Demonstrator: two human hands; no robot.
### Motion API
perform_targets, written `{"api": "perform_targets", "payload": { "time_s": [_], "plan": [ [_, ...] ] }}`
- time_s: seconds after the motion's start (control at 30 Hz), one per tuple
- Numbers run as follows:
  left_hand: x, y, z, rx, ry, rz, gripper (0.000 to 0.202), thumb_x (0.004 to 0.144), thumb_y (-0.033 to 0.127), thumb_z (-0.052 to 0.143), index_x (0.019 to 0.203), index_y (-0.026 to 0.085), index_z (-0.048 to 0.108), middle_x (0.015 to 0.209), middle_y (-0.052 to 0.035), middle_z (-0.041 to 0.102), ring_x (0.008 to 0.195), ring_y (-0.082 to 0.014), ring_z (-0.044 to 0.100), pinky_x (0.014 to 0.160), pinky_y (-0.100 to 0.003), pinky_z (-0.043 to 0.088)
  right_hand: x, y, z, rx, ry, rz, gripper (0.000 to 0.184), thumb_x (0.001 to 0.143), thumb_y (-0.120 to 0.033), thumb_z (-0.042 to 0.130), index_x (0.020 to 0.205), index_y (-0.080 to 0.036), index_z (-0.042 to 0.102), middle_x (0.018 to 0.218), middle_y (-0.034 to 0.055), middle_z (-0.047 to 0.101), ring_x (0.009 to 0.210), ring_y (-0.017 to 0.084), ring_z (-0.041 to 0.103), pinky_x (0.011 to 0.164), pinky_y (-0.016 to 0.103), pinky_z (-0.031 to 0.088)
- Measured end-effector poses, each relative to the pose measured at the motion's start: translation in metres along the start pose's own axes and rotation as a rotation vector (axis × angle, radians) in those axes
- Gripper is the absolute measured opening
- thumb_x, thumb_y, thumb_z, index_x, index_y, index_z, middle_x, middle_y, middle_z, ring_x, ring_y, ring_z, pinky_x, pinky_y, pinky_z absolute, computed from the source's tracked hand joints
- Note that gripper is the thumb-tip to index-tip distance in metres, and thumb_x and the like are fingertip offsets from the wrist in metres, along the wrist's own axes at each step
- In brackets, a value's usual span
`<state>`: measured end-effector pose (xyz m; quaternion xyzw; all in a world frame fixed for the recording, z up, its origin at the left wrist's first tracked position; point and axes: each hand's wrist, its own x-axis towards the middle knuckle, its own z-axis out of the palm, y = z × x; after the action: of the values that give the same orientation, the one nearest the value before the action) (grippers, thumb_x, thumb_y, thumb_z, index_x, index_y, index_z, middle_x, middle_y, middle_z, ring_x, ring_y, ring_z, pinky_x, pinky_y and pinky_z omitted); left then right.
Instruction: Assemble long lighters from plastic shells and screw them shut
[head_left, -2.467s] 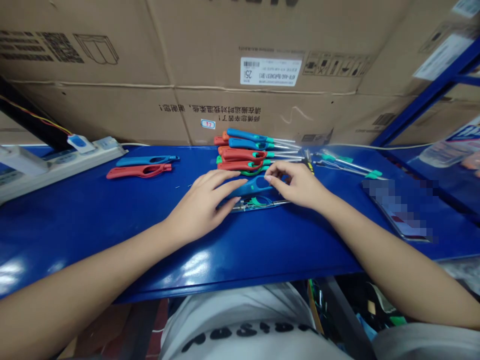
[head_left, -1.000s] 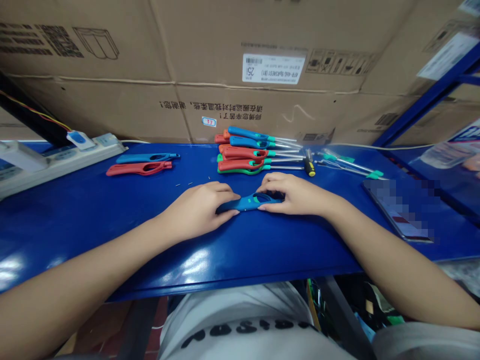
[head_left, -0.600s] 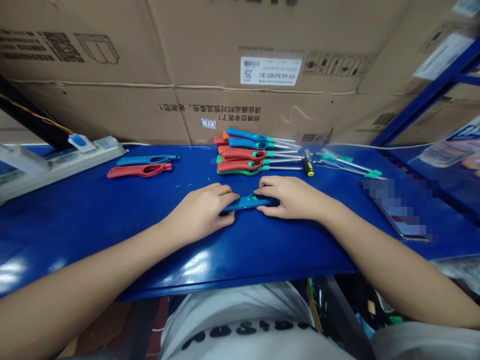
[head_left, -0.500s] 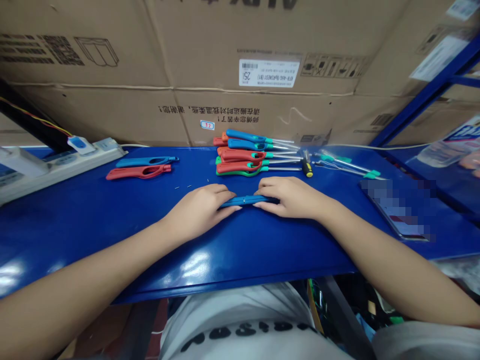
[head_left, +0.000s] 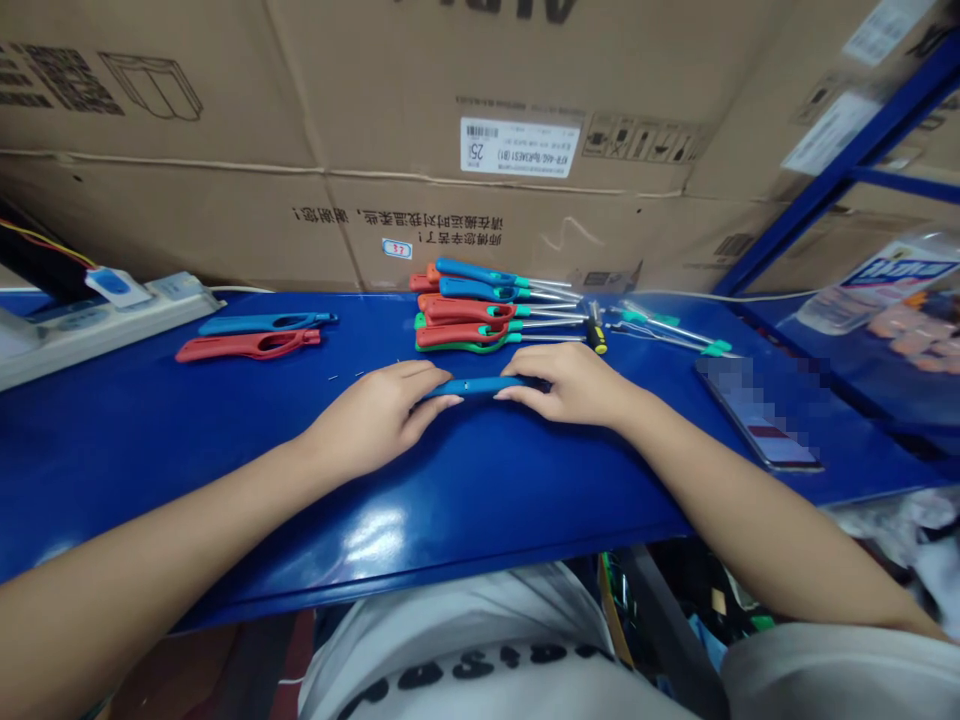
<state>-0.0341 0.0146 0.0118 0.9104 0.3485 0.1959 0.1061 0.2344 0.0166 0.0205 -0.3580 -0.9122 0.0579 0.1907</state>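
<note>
A blue plastic lighter handle [head_left: 474, 385] stands on its edge on the blue bench [head_left: 187, 430]. My left hand [head_left: 375, 415] grips its left end with curled fingers. My right hand [head_left: 571, 383] pinches its right end. Behind them lies a stack of assembled long lighters [head_left: 480, 308] in blue, red and green with metal rods pointing right.
Two loose handle shells, blue [head_left: 262, 322] and red [head_left: 244, 346], lie at the left. A power strip [head_left: 97, 315] sits far left. A small screwdriver [head_left: 595, 332], loose rods [head_left: 675, 330] and a phone [head_left: 757, 420] lie at the right. Cardboard boxes [head_left: 450, 150] wall the back.
The blue handle shell was laid over the inner parts, pressed shut, then turned from flat onto its edge between both hands. The view has shifted slightly to the right.
</note>
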Motion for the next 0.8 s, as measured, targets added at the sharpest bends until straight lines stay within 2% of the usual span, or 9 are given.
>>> {"api": "perform_targets", "payload": {
  "time_s": [0.13,0.27,0.37,0.47,0.57,0.67,0.8],
  "plan": [
    [0.0001,0.0020,-0.0027,0.006,0.040,0.020,0.039,0.103,0.045,0.044,0.120,0.016,0.063,0.114,-0.0115,0.070,0.103,-0.0259,0.068,0.092,-0.039,0.054,-0.0005,-0.0039,-0.0043,-0.101,-0.003,0.039,0.033,0.101,-0.040,0.050,0.092,-0.018,0.071,0.086,0.0066,0.074,0.075,0.018,0.063,0.063,0.029,0.034],
    [-0.0014,0.0008,-0.0022,0.031,0.008,0.093,0.046,0.101,0.048,0.050,0.136,0.020,0.055,0.122,-0.0103,0.068,0.107,-0.0242,0.068,0.092,-0.035,0.054,0.0003,-0.0078,-0.0061,-0.093,-0.108,0.113,0.039,0.104,-0.038,0.042,0.080,-0.017,0.064,0.074,0.0047,0.067,0.065,0.016,0.056,0.060,0.029,0.028],
    [-0.0027,-0.0016,-0.0014,0.081,-0.032,0.134,0.044,0.102,0.048,0.046,0.135,0.021,0.058,0.118,-0.0086,0.071,0.103,-0.0235,0.070,0.090,-0.034,0.054,0.0006,-0.0054,-0.0064,0.053,-0.132,0.074,0.042,0.106,-0.039,0.038,0.081,-0.017,0.064,0.075,0.0040,0.067,0.066,0.015,0.056,0.063,0.027,0.035],
    [-0.0030,-0.0024,-0.0012,0.108,-0.076,0.129,0.045,0.103,0.052,0.042,0.128,0.022,0.064,0.114,-0.0075,0.075,0.100,-0.0245,0.072,0.088,-0.034,0.055,0.0002,-0.0028,-0.0062,0.246,-0.084,-0.036,0.033,0.104,-0.038,0.045,0.099,-0.017,0.070,0.098,0.0073,0.074,0.087,0.017,0.066,0.080,0.030,0.048],
    [-0.0024,-0.0019,-0.0015,0.055,-0.103,0.094,0.046,0.103,0.054,0.040,0.124,0.023,0.067,0.118,-0.0064,0.075,0.101,-0.0249,0.073,0.088,-0.035,0.055,-0.0005,-0.0029,-0.0041,0.372,-0.018,-0.122,0.025,0.100,-0.032,0.055,0.114,-0.020,0.071,0.115,0.0082,0.075,0.107,0.020,0.069,0.095,0.034,0.052],
    [-0.0027,-0.0010,-0.0015,-0.014,-0.108,0.079,0.046,0.103,0.053,0.041,0.124,0.022,0.068,0.120,-0.0061,0.075,0.101,-0.0247,0.074,0.089,-0.035,0.056,-0.0007,-0.0040,-0.0011,0.385,0.056,-0.136,0.023,0.099,-0.028,0.054,0.108,-0.019,0.074,0.112,0.0084,0.077,0.106,0.020,0.071,0.096,0.035,0.054],
    [-0.0056,0.0029,0.0010,-0.037,-0.062,0.055,0.044,0.103,0.051,0.044,0.128,0.022,0.065,0.121,-0.0068,0.074,0.103,-0.0245,0.073,0.089,-0.035,0.056,-0.0002,-0.0083,0.0000,0.283,0.101,-0.112,0.026,0.100,-0.030,0.052,0.106,-0.020,0.075,0.106,0.0082,0.078,0.098,0.021,0.073,0.089,0.035,0.056]
  ]
}}
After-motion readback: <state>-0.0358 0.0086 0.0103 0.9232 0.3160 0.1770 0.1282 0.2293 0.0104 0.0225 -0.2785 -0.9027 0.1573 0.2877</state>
